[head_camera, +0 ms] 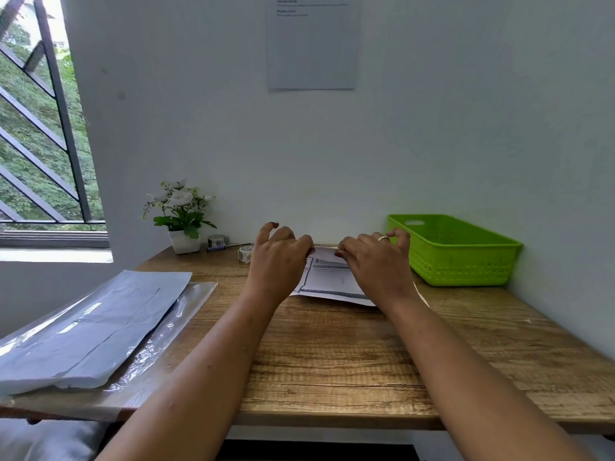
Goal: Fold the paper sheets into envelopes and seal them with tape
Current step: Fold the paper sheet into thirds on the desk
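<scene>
A printed paper sheet [332, 277], partly folded, lies near the back middle of the wooden table [332, 354]. My left hand [278, 261] pinches its far edge on the left side. My right hand [374, 261], with a ring on one finger, pinches the same edge on the right. Both hands cover much of the sheet. A roll of clear tape [245, 253] lies just left of my left hand, and a second roll [216, 241] stands behind it near the wall.
A stack of paper sheets [90, 327] on a clear plastic sleeve [166, 337] fills the table's left side. A green plastic basket [456, 251] stands at the back right. A small potted plant [181, 217] and a pen [226, 246] sit at the back left.
</scene>
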{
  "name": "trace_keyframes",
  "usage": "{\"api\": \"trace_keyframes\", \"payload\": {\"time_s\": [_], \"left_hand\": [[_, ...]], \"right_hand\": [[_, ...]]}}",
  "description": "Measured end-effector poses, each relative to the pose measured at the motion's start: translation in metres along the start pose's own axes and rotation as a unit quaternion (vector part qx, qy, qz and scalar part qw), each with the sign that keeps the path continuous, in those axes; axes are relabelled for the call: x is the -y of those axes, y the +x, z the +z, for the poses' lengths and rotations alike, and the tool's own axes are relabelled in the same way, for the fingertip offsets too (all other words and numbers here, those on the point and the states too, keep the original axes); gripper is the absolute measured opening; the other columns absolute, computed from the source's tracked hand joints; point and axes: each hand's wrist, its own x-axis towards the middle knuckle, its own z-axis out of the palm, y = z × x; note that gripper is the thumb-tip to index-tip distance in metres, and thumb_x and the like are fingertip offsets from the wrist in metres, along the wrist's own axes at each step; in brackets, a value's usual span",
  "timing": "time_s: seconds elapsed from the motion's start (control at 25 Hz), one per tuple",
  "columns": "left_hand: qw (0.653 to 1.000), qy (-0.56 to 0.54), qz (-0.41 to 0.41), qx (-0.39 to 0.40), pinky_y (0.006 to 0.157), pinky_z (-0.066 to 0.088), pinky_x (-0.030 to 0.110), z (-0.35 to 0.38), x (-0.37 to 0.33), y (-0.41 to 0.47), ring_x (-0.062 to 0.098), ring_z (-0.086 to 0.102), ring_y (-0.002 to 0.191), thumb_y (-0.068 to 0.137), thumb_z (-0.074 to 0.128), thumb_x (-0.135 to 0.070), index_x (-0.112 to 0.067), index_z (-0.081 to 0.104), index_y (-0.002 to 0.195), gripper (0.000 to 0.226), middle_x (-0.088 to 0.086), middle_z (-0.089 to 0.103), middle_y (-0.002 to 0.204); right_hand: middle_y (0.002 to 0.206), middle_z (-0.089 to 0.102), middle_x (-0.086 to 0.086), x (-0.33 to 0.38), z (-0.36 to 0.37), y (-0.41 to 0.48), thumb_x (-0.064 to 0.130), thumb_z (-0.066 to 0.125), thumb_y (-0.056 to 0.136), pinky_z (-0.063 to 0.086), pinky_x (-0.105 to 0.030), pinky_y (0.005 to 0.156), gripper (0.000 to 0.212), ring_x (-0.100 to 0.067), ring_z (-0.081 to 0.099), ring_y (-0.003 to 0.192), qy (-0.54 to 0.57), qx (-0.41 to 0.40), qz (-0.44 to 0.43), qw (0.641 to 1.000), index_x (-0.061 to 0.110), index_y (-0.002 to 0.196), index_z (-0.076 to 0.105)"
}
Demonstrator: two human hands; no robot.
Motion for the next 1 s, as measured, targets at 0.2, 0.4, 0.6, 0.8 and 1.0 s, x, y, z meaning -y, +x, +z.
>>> {"api": "trace_keyframes", "payload": {"time_s": [0.2,0.4,0.6,0.8,1.0], "left_hand": [[0.999,0.026,-0.004,-0.022,0.099,0.040,0.043,-0.003,0.003,-0.002,0.018,0.066,0.079,0.079,0.071,-0.022,-0.019,0.068,0.075,0.006,0.000,0.069,0.068],[0.994,-0.036,0.102,-0.005,0.082,0.048,0.036,0.000,-0.014,0.001,0.020,0.067,0.080,0.079,0.067,-0.010,-0.016,0.069,0.099,0.021,-0.001,0.073,0.078],[0.974,-0.211,-0.077,-0.009,0.052,0.048,0.025,-0.010,-0.011,0.004,0.021,0.060,0.062,0.088,0.056,-0.002,-0.006,0.063,0.096,0.011,0.005,0.066,0.074],[0.872,-0.296,-0.353,-0.165,0.054,0.034,0.016,-0.017,0.018,0.011,0.016,0.048,0.067,0.095,0.044,-0.002,0.000,0.055,0.096,0.011,0.002,0.053,0.076],[0.685,-0.513,-0.512,-0.077,0.071,0.043,0.032,-0.003,0.044,0.002,0.020,0.051,0.080,0.095,0.045,-0.006,-0.019,0.054,0.085,0.019,-0.001,0.056,0.080]], "right_hand": [[0.073,0.068,0.010,0.000,-0.001,0.000,0.033,0.064,0.084,0.022,-0.035,0.082,0.010,-0.014,0.064,0.074,0.036,-0.004,0.020,0.999,0.030,0.075,0.067],[0.064,0.065,0.009,0.000,-0.002,0.001,0.039,0.061,0.084,0.022,-0.034,0.082,0.018,-0.015,0.063,0.069,0.059,-0.030,0.025,0.998,0.025,0.072,0.059],[0.094,0.063,0.009,0.001,-0.003,0.001,0.046,0.065,0.082,0.019,-0.033,0.083,0.031,-0.018,0.060,0.092,0.143,0.032,0.113,0.983,0.027,0.104,0.054],[0.143,0.036,-0.010,-0.011,0.016,-0.010,0.045,0.070,0.079,0.033,-0.045,0.103,0.097,-0.031,0.040,0.130,0.200,0.210,0.241,0.926,0.025,0.151,0.008],[0.156,0.024,-0.008,-0.020,0.021,-0.002,0.049,0.065,0.082,0.026,-0.042,0.116,0.101,-0.024,0.027,0.142,0.477,0.136,0.399,0.771,0.021,0.152,-0.002]]}}
